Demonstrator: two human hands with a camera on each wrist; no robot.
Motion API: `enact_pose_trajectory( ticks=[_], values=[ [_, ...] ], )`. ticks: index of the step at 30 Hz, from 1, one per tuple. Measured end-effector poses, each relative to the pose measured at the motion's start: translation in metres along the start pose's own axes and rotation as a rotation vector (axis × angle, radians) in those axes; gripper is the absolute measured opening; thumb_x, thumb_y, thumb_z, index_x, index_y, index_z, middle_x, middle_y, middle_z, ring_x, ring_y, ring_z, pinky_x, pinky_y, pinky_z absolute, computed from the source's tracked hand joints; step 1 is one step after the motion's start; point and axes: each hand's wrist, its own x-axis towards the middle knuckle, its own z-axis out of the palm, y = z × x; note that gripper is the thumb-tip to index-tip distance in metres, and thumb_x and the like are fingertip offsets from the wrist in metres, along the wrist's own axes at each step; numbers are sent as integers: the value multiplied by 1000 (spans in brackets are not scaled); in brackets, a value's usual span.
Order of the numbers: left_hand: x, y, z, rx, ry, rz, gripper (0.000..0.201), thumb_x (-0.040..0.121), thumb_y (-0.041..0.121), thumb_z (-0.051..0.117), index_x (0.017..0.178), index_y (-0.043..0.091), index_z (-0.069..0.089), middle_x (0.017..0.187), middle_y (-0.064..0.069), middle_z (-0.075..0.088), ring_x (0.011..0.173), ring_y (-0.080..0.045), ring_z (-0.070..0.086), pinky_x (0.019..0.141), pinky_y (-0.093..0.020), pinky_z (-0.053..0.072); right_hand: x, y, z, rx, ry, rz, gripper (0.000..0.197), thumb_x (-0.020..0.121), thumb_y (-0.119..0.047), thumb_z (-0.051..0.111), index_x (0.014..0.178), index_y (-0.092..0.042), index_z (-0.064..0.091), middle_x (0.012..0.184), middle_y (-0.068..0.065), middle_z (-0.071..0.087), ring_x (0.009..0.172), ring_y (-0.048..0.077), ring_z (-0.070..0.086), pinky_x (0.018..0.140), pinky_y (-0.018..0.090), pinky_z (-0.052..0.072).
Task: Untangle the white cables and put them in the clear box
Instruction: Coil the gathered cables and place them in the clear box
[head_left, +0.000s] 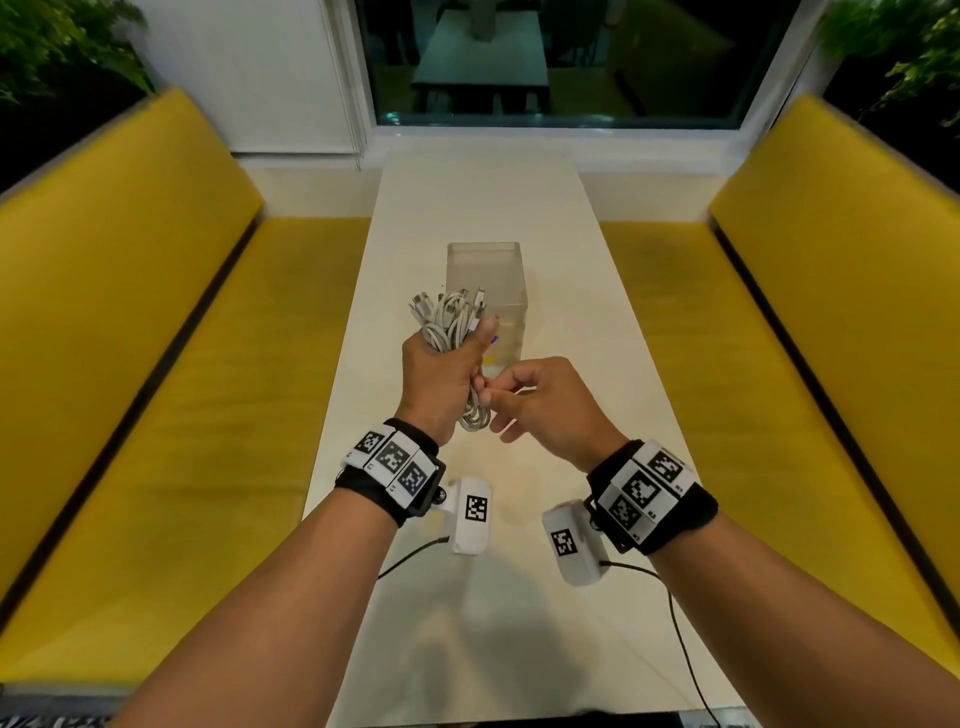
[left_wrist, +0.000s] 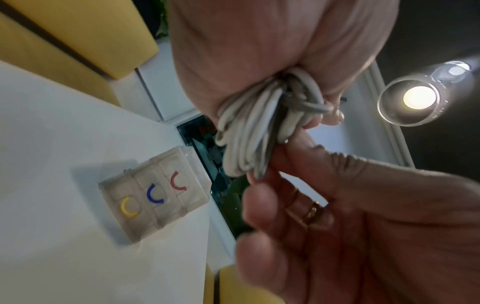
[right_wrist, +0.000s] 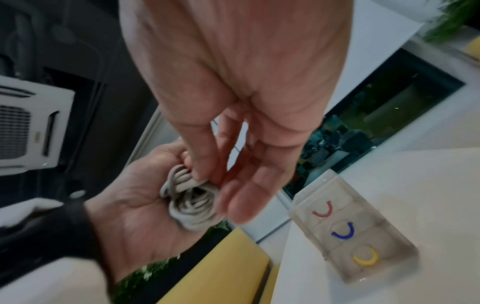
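A tangled bundle of white cables (head_left: 451, 325) is gripped in my left hand (head_left: 441, 374), held upright above the table; its plug ends stick out at the top and its loops (head_left: 475, 415) hang below the fist. My right hand (head_left: 524, 400) pinches a strand at the lower loops with thumb and forefinger, its other fingers loosely extended. In the left wrist view the cables (left_wrist: 249, 131) bulge out of the fist. The right wrist view shows the loops (right_wrist: 189, 201) in the left palm. The clear box (head_left: 488, 280) stands just behind the hands, with red, blue and yellow marks on its front side (right_wrist: 345, 232).
A long white table (head_left: 483, 519) runs between two yellow benches (head_left: 182, 389) (head_left: 779, 364). A window (head_left: 561, 62) lies at the far end. Black leads from the wrist cameras trail over the near table (head_left: 675, 623).
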Motion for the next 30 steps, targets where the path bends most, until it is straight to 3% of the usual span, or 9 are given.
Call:
enact_pose_trajectory(
  ticks=[4,9,17,21,26,30],
  values=[
    [13,11,-8,58,19,67,18,89,23,75,80,11,65,46,8,58,35,-13,47,46,-29,44,19,21,-10,143,-56,149,12,90,-19,74,93,-8,77,89,9,74,69,18,66,58,30,52],
    [30,12,-12,47,18,112,29,81,36,78,83,9,66,45,6,55,34,-13,44,51,-34,45,67,67,-11,224,137,356,14,94,-23,68,102,-12,70,95,10,71,65,20,63,57,30,48],
    [58,6,-5,40,24,134,38,74,49,76,82,14,63,47,5,50,37,-15,43,53,-40,46,151,83,10,422,267,443,27,98,-24,55,123,-16,62,100,7,69,75,23,63,60,32,48],
    [73,6,-8,82,32,181,31,78,46,74,83,17,63,49,4,54,39,-16,47,47,-32,47,172,85,21,583,379,470,19,97,-22,55,110,-16,68,100,6,72,79,22,63,59,30,46],
    [87,-1,-22,138,66,186,21,81,45,75,77,27,65,50,4,55,40,-16,47,54,-46,50,182,91,38,686,497,484,19,92,-28,64,104,-17,75,94,4,73,76,19,63,59,31,47],
    [93,-7,-32,159,119,159,22,86,40,77,73,25,66,50,4,53,39,-19,45,52,-51,50,189,85,40,632,532,455,16,90,-25,65,95,-16,77,81,1,69,67,18,58,54,28,41]
  ],
)
